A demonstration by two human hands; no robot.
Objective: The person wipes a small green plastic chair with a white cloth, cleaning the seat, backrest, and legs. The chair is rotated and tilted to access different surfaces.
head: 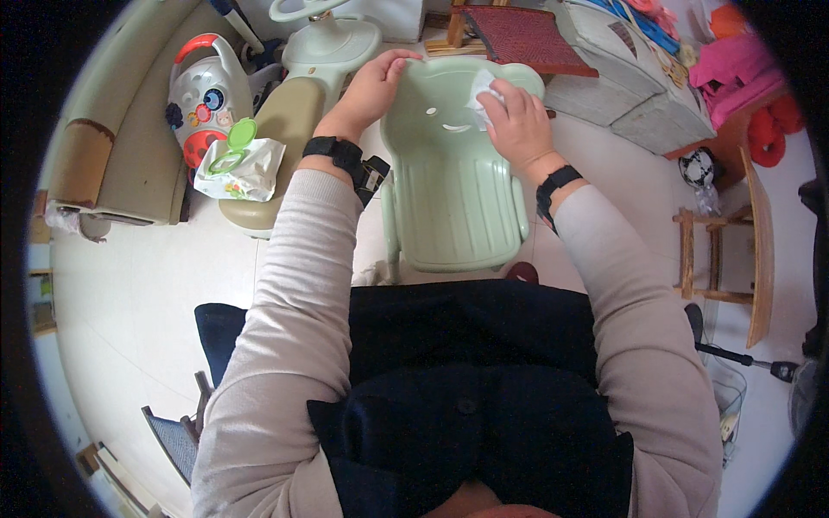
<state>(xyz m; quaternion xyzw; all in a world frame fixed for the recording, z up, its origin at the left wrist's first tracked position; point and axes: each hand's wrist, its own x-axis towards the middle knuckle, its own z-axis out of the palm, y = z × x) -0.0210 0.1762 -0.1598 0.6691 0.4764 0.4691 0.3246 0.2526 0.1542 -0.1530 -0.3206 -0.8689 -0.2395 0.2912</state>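
Note:
Before me stands a pale green plastic child's chair (453, 194) with a ribbed seat and smile-shaped cutouts in its backrest. My left hand (375, 87) grips the top left edge of the backrest, its fingers curled over the rim. Bunched under the fingers of my right hand (521, 123) is a white wipe (481, 97), pressed against the upper right of the backrest. Left of the chair, an opened wipes packet (243, 175) with its green lid raised lies on the tan seat of a ride-on toy (291, 123).
A white activity walker toy (210, 97) stands beside a sofa (142, 123) at the left. Behind the chair is a stool with a red woven seat (524, 35). Grey cabinets (635, 71) and a wooden stool (719, 259) are on the right. A dark red shoe (522, 272) shows below the chair.

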